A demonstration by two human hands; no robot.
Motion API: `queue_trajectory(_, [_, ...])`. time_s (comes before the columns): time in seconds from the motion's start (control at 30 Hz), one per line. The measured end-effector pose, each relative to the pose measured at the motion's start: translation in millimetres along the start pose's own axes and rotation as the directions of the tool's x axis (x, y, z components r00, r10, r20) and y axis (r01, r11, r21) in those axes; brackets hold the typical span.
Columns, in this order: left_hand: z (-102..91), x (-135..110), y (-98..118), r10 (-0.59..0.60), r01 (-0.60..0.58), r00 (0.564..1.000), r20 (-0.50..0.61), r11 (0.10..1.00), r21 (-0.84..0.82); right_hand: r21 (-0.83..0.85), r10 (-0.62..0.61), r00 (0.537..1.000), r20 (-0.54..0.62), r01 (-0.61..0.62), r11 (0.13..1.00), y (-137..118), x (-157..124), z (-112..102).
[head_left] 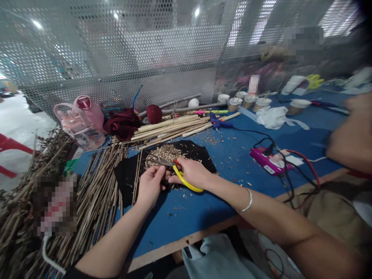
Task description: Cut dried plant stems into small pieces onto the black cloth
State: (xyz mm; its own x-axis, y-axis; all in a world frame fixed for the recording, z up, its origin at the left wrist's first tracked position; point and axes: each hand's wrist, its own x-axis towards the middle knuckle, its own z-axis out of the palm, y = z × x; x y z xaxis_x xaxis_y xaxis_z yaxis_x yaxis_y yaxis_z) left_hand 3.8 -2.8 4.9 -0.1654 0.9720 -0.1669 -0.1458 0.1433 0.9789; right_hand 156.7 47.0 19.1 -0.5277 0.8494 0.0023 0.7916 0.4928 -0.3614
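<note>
My right hand (193, 172) is closed round the yellow handles of a pair of scissors (177, 172), whose blades point left toward my left hand. My left hand (149, 186) is closed in a pinch on a thin dry stick (136, 182) that lies across a black cloth (128, 176). On the cloth behind both hands sits a heap of small cut stick pieces (165, 153). A silver bangle (247, 199) circles my right wrist.
A big bundle of dry sticks (95, 193) lies at the left. Pale peeled rods (174, 126), a blue glue gun (217, 123), dark red yarn (154, 113), a pink bag (84, 118), paper cups (252, 101) and a pink power strip (269, 159) with cables stand on the blue table (203, 209). Another person's arm (351, 135) is at the right.
</note>
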Motion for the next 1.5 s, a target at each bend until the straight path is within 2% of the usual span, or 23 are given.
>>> queue_trajectory(0.23, [-0.5, 1.3, -7.0, -0.001, 0.001, 1.0, 0.007, 0.998, 0.062, -0.056, 0.034, 0.998, 0.048, -0.032, 0.998, 2.8, 3.8, -2.6])
queue_trajectory(0.43, [0.9, 0.9, -5.3, -0.077, 0.076, 0.997, 0.001, 0.993, 0.085, -0.076, 0.041, 0.997, 0.071, -0.035, 0.996, 5.1, 3.2, -5.0])
queue_trajectory(0.63, [1.3, 1.3, -2.5, -0.129, 0.129, 0.992, -0.003, 0.99, 0.052, -0.077, 0.099, 0.989, 0.113, -0.09, 0.993, 9.7, 6.6, -3.2])
queue_trajectory(0.83, [0.7, 1.7, -0.4, -0.124, 0.124, 0.992, 0.015, 0.992, -0.021, -0.06, 0.153, 0.982, 0.111, -0.147, 0.987, 15.5, 11.2, -5.9])
queue_trajectory(1.03, [-0.2, 4.0, -1.4, -0.076, 0.073, 0.997, -0.03, 0.995, -0.07, -0.086, 0.075, 0.995, 0.067, -0.069, 0.994, 9.9, 6.0, -9.3])
queue_trajectory(1.17, [1.0, 3.5, -1.3, -0.059, 0.059, 0.998, -0.006, 0.996, -0.067, -0.058, 0.061, 0.994, 0.086, -0.056, 0.997, 9.0, 3.4, -7.6])
queue_trajectory(1.37, [0.4, 2.0, -1.8, -0.084, 0.086, 0.993, 0.082, 0.996, -0.024, -0.01, -0.039, 0.998, 0.052, 0.04, 0.999, 11.1, 2.4, -5.8])
queue_trajectory(1.5, [-1.6, 2.5, -1.6, -0.107, 0.111, 0.989, 0.107, 0.993, -0.034, -0.027, -0.003, 0.999, 0.043, 0.005, 1.0, 7.6, 2.0, -3.9])
